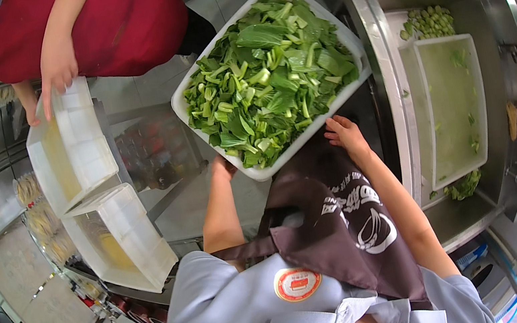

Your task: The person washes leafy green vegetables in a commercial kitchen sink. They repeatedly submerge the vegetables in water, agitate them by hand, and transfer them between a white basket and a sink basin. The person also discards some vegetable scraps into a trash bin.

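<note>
A white plastic tub (265,173) heaped with cut leafy greens (270,73) is in front of me, tilted in the picture, beside a steel sink. My left hand (225,167) is at its near left edge, the fingers partly hidden beneath the rim. My right hand (343,135) is at the near right side, fingertips against or just beside the tub's wall; the thumb side is partly out of sight. Whether the right hand bears any weight cannot be told. The underside of the tub is hidden.
The steel sink (391,89) at right holds a white basin (481,101) of water and loose greens (429,23). A person in a red apron (115,27) stands at upper left, hands on a white container (90,137). Another white container (144,240) stands nearer me.
</note>
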Tool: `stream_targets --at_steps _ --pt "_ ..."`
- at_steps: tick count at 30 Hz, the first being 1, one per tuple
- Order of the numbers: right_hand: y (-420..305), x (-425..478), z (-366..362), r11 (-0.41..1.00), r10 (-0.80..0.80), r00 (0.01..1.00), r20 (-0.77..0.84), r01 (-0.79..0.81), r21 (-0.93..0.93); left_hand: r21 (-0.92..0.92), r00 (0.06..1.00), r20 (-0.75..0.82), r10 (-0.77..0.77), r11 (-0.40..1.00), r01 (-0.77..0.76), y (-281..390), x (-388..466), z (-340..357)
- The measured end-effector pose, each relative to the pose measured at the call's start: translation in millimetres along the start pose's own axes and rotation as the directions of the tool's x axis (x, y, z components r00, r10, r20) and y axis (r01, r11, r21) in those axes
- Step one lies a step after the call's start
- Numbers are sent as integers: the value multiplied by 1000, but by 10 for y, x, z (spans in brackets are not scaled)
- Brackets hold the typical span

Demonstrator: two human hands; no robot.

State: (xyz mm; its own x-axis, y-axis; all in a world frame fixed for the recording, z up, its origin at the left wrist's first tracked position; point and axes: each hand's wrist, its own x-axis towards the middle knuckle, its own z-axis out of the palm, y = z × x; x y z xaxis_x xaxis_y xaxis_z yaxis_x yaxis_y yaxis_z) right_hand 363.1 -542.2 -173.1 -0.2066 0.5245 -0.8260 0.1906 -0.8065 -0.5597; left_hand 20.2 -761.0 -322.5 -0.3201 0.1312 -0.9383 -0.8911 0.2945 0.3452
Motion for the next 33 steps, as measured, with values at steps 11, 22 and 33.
stream_targets --at_steps 11,22,33 --pt "15 236 365 989 -126 983 -136 114 -91 -536 975 220 21 838 103 -526 281 772" --pt "-75 306 433 984 -104 988 -111 86 -156 -626 968 221 122 778 45 -720 515 790" --pt "143 240 444 982 -94 989 -114 73 -177 -610 986 136 97 793 6 -909 486 382"
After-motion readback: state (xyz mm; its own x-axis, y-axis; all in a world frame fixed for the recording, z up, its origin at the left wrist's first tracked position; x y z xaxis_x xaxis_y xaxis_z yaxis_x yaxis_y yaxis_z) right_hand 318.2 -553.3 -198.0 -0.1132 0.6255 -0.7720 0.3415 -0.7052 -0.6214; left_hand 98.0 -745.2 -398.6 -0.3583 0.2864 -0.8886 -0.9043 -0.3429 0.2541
